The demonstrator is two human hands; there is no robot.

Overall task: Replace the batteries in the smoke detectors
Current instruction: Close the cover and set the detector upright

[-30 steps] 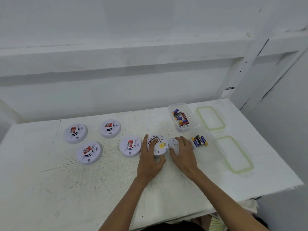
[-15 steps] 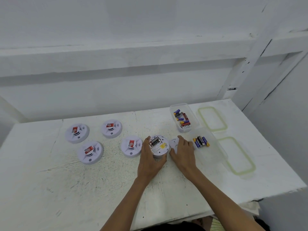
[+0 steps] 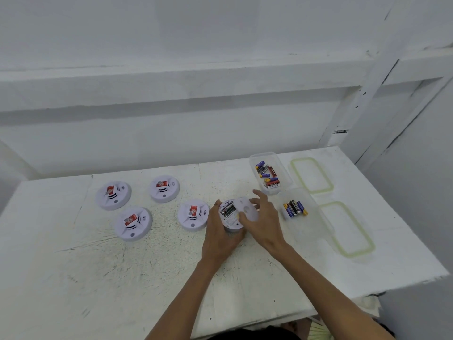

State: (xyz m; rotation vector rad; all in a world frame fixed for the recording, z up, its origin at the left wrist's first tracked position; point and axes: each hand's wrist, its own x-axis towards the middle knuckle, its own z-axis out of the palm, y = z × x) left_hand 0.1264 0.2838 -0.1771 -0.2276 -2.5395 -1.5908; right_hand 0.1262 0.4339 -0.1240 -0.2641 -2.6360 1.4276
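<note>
White tabletop: left hand curls its grip round the open detector, batteries seated; right hand, a second ago flat on the cover, now pinches it raised over the detector, so closing up is likely next.

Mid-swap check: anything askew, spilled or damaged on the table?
Nothing stands out. The left hand grips the opened detector, batteries seated; the right hand holds its cover over it. Four other detectors lie face up, and loose batteries lie inside both tubs.
</note>
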